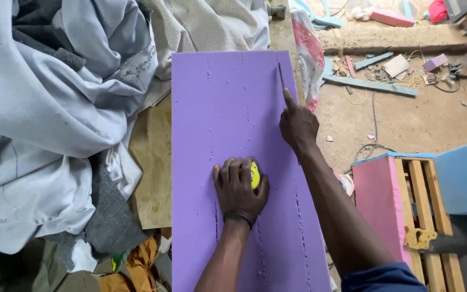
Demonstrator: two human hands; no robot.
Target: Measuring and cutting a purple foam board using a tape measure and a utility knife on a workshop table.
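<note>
A long purple foam sheet (233, 124) lies lengthwise in front of me, with dotted lines of small cuts running along it. My left hand (239, 189) rests on the sheet's middle, closed over a yellow tape measure (254, 175). My right hand (297, 125) reaches farther up near the sheet's right edge and grips a thin blade (280, 75), its tip pressed to the foam.
A heap of pale grey fabric (55, 119) covers the left side. A plywood board (155, 178) shows beside the sheet. On the right stand a pink foam piece on a wooden frame (401, 205), blue foam (463, 173), and scraps on the dirt floor (406, 113).
</note>
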